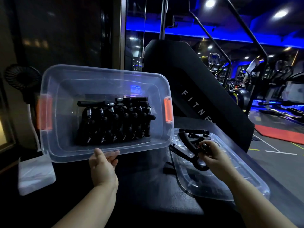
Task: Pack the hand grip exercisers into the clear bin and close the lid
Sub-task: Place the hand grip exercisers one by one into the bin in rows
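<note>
Clear plastic lid [222, 186] lay flat at R. Over it, R hand [212, 155] pinched one black spring exerciser [195, 145]. L hand [103, 163] gripped near rim of clear bin [65, 76], tilted w/ opening toward camera; row of exercisers [115, 122] packed inside.

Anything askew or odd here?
The clear bin is tipped up, opening toward the camera, the left hand gripping its lower rim. The lid lies apart at right, a loose exerciser over it in the right hand.
</note>
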`<state>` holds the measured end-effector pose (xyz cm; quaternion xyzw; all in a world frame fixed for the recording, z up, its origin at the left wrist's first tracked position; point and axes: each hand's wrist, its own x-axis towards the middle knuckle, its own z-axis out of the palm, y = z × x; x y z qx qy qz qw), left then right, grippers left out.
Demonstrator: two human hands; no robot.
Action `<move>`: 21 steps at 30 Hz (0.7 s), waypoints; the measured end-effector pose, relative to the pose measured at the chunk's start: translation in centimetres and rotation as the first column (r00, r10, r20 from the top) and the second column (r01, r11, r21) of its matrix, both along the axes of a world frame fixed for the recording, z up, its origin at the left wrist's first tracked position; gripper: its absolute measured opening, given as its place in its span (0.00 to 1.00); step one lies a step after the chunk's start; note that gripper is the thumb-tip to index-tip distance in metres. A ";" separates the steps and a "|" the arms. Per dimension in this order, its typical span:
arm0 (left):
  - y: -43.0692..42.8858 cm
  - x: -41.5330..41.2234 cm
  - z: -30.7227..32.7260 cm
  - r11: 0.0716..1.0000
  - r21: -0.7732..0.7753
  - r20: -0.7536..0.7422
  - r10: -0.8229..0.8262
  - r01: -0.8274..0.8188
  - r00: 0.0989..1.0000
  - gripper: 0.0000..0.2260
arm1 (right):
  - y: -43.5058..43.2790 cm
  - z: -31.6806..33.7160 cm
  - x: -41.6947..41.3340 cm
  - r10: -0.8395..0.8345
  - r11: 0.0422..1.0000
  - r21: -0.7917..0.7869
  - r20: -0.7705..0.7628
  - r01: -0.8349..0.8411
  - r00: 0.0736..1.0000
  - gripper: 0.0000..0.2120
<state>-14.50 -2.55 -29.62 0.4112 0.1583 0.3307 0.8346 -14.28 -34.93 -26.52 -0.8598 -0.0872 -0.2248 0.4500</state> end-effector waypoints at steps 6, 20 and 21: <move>0.0 0.0 0.1 1.000 -0.002 -0.010 -0.009 0.009 1.000 0.15 | 0.8 -0.2 0.1 -0.080 0.997 0.004 -0.023 0.081 0.996 0.07; -0.1 -0.6 0.5 0.999 -0.030 -0.028 -0.024 0.024 0.999 0.13 | 2.1 1.0 -2.2 -0.253 0.942 -0.194 0.117 0.272 0.960 0.09; -0.1 -0.6 0.5 0.999 -0.031 -0.028 -0.024 0.023 0.999 0.12 | 2.4 1.3 -2.6 -0.257 0.938 -0.194 0.166 0.287 0.952 0.09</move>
